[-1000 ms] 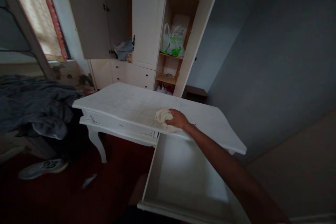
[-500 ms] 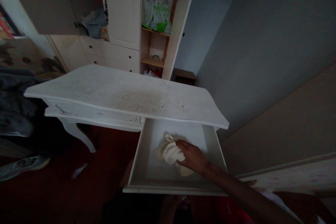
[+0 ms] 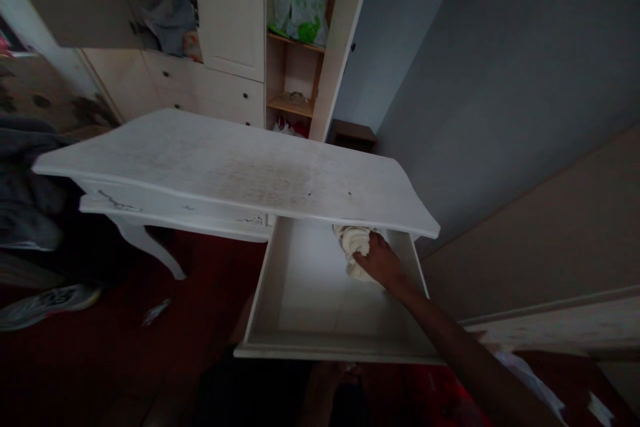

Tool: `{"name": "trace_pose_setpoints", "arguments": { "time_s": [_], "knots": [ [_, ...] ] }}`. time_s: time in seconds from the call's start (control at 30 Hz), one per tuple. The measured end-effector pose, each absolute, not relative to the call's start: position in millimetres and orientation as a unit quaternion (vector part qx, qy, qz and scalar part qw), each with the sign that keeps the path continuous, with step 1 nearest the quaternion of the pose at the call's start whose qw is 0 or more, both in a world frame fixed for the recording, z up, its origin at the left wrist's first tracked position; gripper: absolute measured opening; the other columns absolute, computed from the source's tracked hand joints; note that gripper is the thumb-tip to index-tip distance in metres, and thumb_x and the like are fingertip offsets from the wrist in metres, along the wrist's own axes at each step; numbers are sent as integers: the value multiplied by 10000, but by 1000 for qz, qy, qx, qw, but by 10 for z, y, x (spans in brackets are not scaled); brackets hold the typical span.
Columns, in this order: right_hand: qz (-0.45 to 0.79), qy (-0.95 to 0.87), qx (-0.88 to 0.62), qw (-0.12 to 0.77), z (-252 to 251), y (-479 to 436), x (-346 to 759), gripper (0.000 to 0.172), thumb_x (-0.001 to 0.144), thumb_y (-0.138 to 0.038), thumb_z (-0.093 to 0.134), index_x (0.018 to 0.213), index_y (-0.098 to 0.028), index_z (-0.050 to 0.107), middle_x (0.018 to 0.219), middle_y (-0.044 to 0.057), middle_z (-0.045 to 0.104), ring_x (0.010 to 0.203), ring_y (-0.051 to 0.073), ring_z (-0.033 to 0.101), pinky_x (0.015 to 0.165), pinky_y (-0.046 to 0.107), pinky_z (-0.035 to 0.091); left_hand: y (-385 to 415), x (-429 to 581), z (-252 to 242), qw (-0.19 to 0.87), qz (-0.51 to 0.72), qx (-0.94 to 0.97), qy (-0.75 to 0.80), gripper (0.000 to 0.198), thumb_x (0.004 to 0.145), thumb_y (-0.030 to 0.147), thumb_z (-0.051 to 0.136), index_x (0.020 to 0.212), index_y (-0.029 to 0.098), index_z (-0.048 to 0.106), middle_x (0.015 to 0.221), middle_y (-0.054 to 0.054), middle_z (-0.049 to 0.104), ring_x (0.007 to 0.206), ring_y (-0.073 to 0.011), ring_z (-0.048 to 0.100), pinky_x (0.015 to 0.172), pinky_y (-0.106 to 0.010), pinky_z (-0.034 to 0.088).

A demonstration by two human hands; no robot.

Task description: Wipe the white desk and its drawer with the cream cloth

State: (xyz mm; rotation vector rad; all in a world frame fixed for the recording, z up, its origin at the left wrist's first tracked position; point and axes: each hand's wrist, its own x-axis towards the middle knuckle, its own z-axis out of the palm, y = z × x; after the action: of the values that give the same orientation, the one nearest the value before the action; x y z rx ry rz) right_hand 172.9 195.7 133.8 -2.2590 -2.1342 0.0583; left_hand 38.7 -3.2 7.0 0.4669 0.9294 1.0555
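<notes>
My right hand (image 3: 383,259) is closed around a bunched cream cloth (image 3: 356,240). The cloth lies against the bottom of a pulled-out drawer (image 3: 310,303), towards its back right, close under the tabletop's edge. The drawer belongs to a white table (image 3: 210,153) with curved legs and grey smudges on its top. Below the drawer's front panel, in deep shade, is my left hand (image 3: 333,377); its fingers are too dark to make out.
Behind the table stands a cream wardrobe (image 3: 225,20) with open doors and plastic bags (image 3: 305,3) on a shelf. Dark clothes (image 3: 30,193) are heaped at left, above a shoe (image 3: 50,305) on the red floor. A grey wall (image 3: 500,80) rises at right.
My right hand has pushed the cloth from the drawer's middle to its back right. The view has tilted slightly downward, raising the wardrobe in the picture.
</notes>
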Motion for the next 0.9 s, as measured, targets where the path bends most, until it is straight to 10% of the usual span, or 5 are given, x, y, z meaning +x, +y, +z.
{"name": "trace_pose_setpoints", "arguments": {
  "time_s": [0.63,0.9],
  "knots": [
    [21,-732,-676,82,1201,2216,72,708,804,-494,585,1321,-26,470,1303,315,524,1215,438,477,992,581,341,-34,421,182,747,511,163,394,642,531,724,779,786,135,770,798,-132,750,745,-258,688,676,-351,538],
    [55,-805,-585,82,1286,2201,5,573,764,-290,630,1310,-151,527,1269,202,575,1157,333,546,957,465,439,-78,408,141,753,482,157,419,716,466,763,778,785,123,766,801,-142,752,724,-238,684,717,-357,537]
  ]
}}
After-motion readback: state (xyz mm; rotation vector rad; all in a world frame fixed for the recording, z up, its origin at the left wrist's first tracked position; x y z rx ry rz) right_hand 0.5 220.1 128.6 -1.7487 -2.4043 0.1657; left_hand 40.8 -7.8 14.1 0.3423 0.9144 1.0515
